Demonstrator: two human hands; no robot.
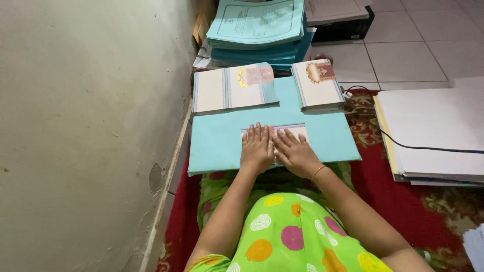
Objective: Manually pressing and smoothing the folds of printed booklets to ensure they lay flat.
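My left hand (pixel 256 148) and my right hand (pixel 295 152) lie flat, fingers together, side by side on a small folded white card (pixel 297 129) with a patterned border. The card rests on a large light-blue board (pixel 217 141) lying across my lap. At the board's far edge sit two stacks of white cards with gold and red ornaments: a wide unfolded stack (pixel 232 90) on the left and a narrower folded stack (pixel 320 85) on the right.
A grey wall (pixel 85 126) runs close on the left. A pile of blue folders (pixel 259 27) stands beyond the board, a black box (pixel 343 22) beside it. A stack of white sheets (pixel 433 133) with a black cable (pixel 418 147) across it lies right, on red carpet (pixel 398 206).
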